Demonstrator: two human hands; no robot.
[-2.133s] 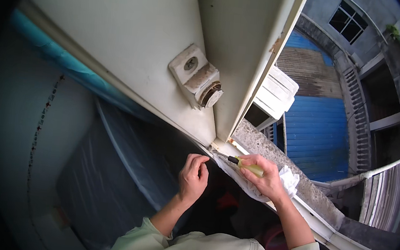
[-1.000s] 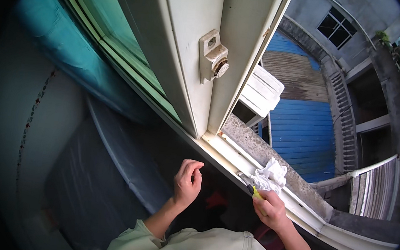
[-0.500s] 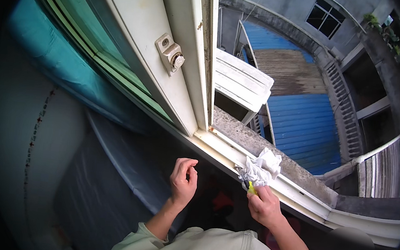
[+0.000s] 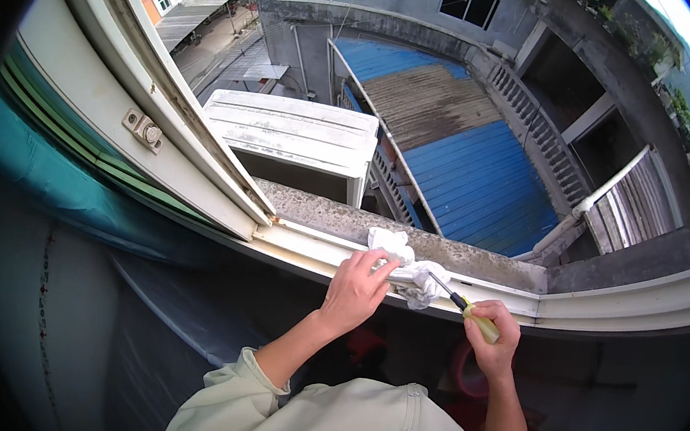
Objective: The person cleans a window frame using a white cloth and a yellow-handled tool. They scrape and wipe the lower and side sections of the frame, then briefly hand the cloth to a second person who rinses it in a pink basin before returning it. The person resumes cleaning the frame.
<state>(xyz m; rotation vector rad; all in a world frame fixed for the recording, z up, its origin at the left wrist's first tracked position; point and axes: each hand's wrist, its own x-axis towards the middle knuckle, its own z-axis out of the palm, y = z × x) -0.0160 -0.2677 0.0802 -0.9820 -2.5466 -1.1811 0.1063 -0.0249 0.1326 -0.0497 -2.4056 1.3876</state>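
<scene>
My right hand (image 4: 499, 340) is closed around the yellow-green handle of a screwdriver (image 4: 459, 300). Its metal shaft slants up and left, and the tip is pressed into a crumpled white cloth (image 4: 429, 287) on the window track. The cloth is bunched in two lumps and hangs a little over the inner edge of the white window sill frame (image 4: 308, 249). My left hand (image 4: 357, 290) reaches in from the left, its fingers bent and gripping the cloth's left part. Its fingertips are partly hidden by the cloth.
A sliding window sash (image 4: 88, 120) with a latch (image 4: 144, 130) stands at the left, beside a teal curtain (image 4: 74, 181). Outside lie a rough concrete ledge (image 4: 328, 214), a white box-like unit (image 4: 295, 128) and a blue roof (image 4: 481, 187) below. Dark plastic sheeting (image 4: 162, 306) hangs inside.
My left hand has moved from beside the sill onto the cloth. The right hand has drawn back to the right, showing the screwdriver's shaft. The view has shifted, bringing more of the outside in.
</scene>
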